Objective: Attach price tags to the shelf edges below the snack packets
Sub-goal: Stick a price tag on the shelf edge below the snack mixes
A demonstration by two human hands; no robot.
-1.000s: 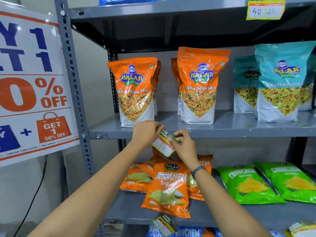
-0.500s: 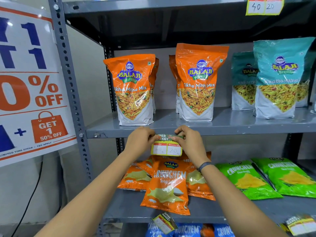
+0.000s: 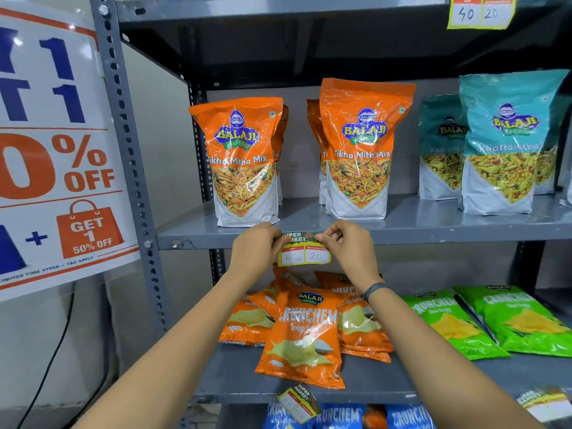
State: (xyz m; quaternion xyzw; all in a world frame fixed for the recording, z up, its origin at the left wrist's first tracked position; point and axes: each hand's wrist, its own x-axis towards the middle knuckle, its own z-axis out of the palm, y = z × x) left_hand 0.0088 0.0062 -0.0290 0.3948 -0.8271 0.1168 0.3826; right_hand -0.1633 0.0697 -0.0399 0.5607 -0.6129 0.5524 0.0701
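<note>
Both hands are up at the front edge of the middle shelf [image 3: 433, 233] — the left hand [image 3: 254, 247] pinches the left end of the price tag [image 3: 305, 250], the right hand [image 3: 348, 243] pinches its top right corner, fingers curled tight on the card. The tag sits level against the shelf lip, its lower half hanging below the edge, with 40 and 20 handwritten in its 2 white boxes. It lies between 2 orange Tikha Mitha Mix packets [image 3: 244, 162] standing just above. To the right stand teal Khatta Mitha packets [image 3: 507, 144]. On the shelf below, orange Crunchem packets [image 3: 305, 332] lie flat beside green ones [image 3: 526, 323] — another tag [image 3: 298, 400] hangs tilted off that lower edge.
</note>
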